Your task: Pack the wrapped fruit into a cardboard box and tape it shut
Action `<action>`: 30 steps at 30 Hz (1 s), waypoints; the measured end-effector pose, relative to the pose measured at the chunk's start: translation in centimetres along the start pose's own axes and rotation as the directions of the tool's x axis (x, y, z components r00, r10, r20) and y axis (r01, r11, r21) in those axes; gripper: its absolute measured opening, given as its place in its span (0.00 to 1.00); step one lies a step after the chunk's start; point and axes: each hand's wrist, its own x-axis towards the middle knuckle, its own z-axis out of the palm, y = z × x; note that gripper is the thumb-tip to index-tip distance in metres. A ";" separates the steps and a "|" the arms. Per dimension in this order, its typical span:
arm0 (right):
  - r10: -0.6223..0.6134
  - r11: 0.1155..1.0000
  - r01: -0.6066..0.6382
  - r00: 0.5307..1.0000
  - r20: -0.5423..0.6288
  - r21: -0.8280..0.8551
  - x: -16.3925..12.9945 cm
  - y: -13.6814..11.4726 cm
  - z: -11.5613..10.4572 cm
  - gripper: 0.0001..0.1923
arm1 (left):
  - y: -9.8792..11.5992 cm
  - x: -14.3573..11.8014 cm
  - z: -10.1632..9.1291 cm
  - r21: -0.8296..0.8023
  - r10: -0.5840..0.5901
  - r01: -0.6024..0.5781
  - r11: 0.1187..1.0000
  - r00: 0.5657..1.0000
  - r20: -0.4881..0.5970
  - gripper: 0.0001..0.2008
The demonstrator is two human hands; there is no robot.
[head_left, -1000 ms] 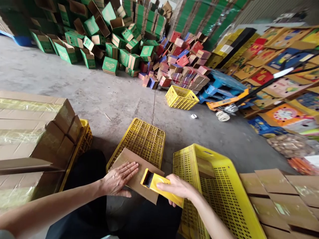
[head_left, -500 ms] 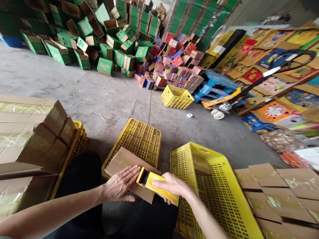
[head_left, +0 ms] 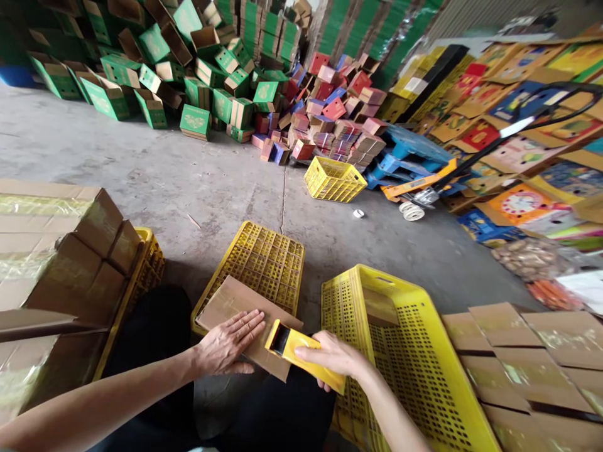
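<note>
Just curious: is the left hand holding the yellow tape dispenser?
No, the left hand lies flat on the cardboard box; the right hand holds the yellow tape dispenser.

Matt cardboard, glossy yellow plastic, rough concrete.

The flat box [head_left: 245, 323] under the left hand [head_left: 230, 344] is plain brown cardboard, matt, with a shiny strip of clear tape. The tape dispenser [head_left: 304, 355] in the right hand [head_left: 336, 358] is smooth yellow plastic, as are the perforated crates [head_left: 414, 351] near right. The floor [head_left: 188, 182] is rough grey concrete. The brown boxes [head_left: 56, 238] at left carry glossy tape; the far boxes [head_left: 198, 119] are printed green cardboard.
</note>
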 end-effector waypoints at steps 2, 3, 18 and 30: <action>0.011 1.000 -0.011 1.000 -0.001 0.020 0.3 0.2 0.3 0.18 | 0.1 0.0 -0.1 -0.007 0.002 -0.002 1.000 1.000 0.002 0.52; 0.012 0.999 -0.012 1.000 0.003 0.031 0.4 0.3 0.5 0.18 | 0.3 0.1 -0.2 -0.006 -0.001 0.001 1.000 1.000 -0.001 0.52; -0.022 0.999 0.022 1.000 -0.014 0.027 0.1 0.5 0.8 0.18 | 2.5 1.7 1.0 -0.016 -0.011 0.011 1.000 1.000 -0.010 0.56; -0.042 0.999 0.042 0.999 -0.011 0.014 -0.8 3.8 -0.2 0.17 | 2.6 1.7 1.7 -0.013 -0.026 0.026 1.000 1.000 -0.015 0.56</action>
